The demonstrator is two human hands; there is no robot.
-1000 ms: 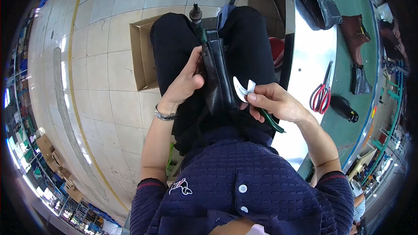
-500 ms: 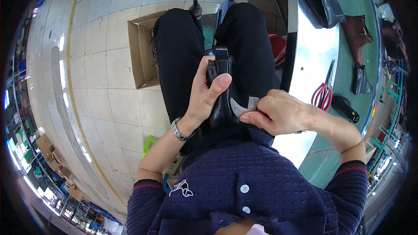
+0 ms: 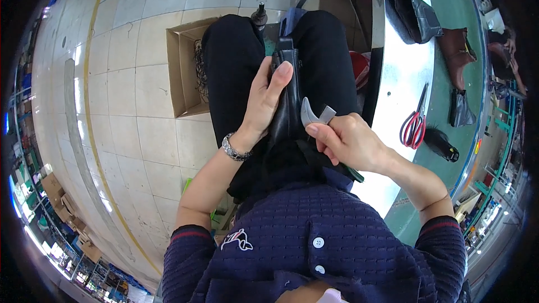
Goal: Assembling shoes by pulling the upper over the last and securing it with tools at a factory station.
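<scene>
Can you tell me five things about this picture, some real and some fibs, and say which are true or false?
1. The left hand holds a black leather piece. True.
2. The right hand holds scissors. False: it holds a metal-headed tool; the scissors lie on the worktable.
3. A brown boot is on the worktable. True.
4. The shiny wristband is on the right wrist. False: it's on the left.
5. The cardboard box is closed. False: it's open.

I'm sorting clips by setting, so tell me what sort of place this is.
Probably a footwear workshop or factory: a brown boot lies on a green work surface, red-handled scissors lie nearby, and the person's right hand grips a metal-headed tool.
</scene>
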